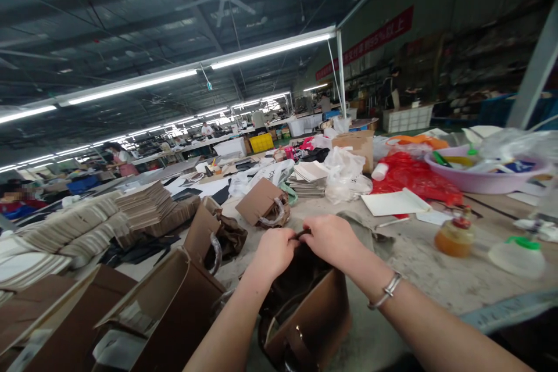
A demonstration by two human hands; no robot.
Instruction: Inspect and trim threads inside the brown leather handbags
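Two-handed pinch: left hand and right hand close together, each clamped on dark strip at far side of brown bag. Rim or strap: cannot tell. Location of bag: just below hands, mouth upward and open, at near side of table. Metal bracelet on right wrist. To left of bag, open-topped bags in row. Just beyond hands, another bag with plastic-wrapped handle. Further right: amber bottle, green-capped bottle; behind both, lilac basin.
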